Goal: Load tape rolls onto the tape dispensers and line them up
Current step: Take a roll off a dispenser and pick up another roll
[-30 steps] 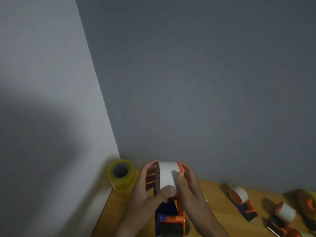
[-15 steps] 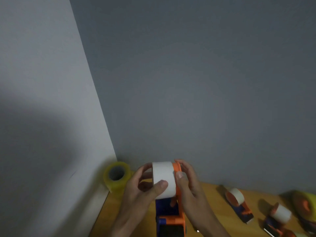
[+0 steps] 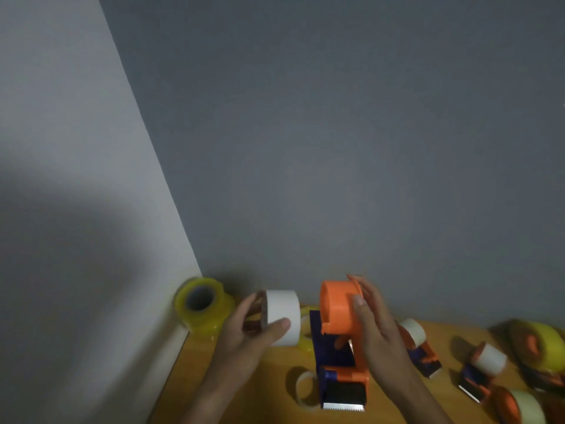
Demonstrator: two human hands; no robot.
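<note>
My left hand grips a white tape roll, held just left of an orange and blue tape dispenser and apart from it. The dispenser's orange wheel is bare. My right hand holds the dispenser by its right side, thumb on the wheel's front. To the right on the wooden table lie loaded dispensers: one with white tape, another, one at the bottom right and one with yellow tape.
A stack of yellow tape rolls stands in the corner where the walls meet. A thin, nearly used roll lies left of the dispenser's blade. Another yellowish roll lies partly hidden behind the white roll.
The white roll was on the dispenser's wheel between both hands. My left hand has pulled it off to the left, leaving the orange wheel bare. The view has tilted down.
</note>
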